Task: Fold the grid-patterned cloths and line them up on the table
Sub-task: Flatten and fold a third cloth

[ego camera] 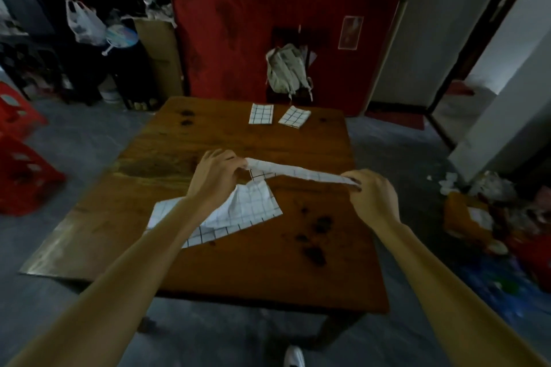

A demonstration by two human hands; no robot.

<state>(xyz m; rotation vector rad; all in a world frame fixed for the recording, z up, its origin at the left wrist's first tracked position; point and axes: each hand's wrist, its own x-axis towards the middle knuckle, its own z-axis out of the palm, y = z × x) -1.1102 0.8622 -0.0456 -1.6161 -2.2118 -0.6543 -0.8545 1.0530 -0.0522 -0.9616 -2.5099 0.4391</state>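
Grid cloth (298,171) taut between both hands

A lived-in room of a home — a worn wooden surface (226,265) stands on a grey floor (74,143), with a red hanging (238,9) behind it, a backpack (286,68) on a chair, a plastic bag (83,22) among piled belongings, red crates (21,158) and a doorway (489,68) at right.
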